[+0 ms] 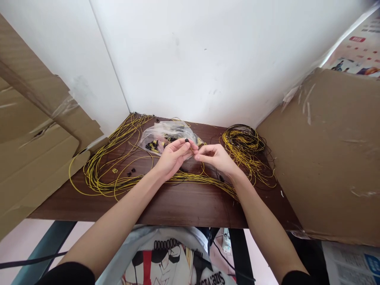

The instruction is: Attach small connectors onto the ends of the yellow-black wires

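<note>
My left hand point(173, 159) is closed, its thumb and fingers pinching a small black cap-like piece point(187, 140) that sticks up past the fingertips. Close beside it, my right hand point(219, 159) pinches a thin yellow wire point(192, 151) that runs between the two hands. The exact join of wire and black piece is too small to make out. Behind my hands lies a clear plastic bag point(154, 132) with black and yellow small parts inside. A long bundle of yellow and black wires point(204, 180) passes under my hands across the brown table point(178, 206).
A tangled coil of yellow and black wires point(242, 148) lies on the right. Loose black pieces point(131, 172) and a yellow piece point(114, 170) sit on the left. Cardboard stands at the left point(35, 138) and right point(326, 158), with a white wall point(192, 59) behind.
</note>
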{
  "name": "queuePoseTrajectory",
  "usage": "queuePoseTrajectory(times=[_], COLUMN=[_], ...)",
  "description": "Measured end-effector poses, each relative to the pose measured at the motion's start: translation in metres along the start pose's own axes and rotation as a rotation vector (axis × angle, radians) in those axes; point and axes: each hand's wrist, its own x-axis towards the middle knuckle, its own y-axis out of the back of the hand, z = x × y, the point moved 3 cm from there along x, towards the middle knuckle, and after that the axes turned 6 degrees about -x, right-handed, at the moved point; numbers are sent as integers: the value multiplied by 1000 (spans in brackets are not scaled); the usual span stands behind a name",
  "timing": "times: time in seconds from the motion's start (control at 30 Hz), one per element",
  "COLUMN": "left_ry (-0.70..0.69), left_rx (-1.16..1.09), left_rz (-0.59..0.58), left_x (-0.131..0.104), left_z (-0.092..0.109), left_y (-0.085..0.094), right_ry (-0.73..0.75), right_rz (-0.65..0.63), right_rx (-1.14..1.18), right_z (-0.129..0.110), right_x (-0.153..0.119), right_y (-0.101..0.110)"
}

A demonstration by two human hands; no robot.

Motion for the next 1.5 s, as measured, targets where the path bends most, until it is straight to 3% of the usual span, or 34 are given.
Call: queuePoseTrajectory(times=[0.07, 0.2, 0.33, 0.6, 0.8, 1.13, 1.5], left_ry=[-60, -242, -494, -652, -655, -666, -315], left_rx=[125, 590, 957, 1202, 1203, 1162, 620], left_rz=[19, 32, -21, -109, -72, -29, 103], left_x=[-1, -2, -5, -8, -8, -10, -5], left_z=[4, 10, 13, 9, 8, 12, 3], left_y=[0, 0, -3, -4, -3, -5, 2], right_ry=[24, 83, 138, 193, 210, 137, 163], right_rz=[52, 207, 223, 203, 227, 229, 225], right_rx=[-4, 35, 64, -74, -228, -159, -86], right_z=[-2, -6, -11, -10, -10, -4, -5], right_x=[1, 2, 1, 0, 0, 1, 0], right_y=[2, 9, 10, 5, 6, 6, 3])
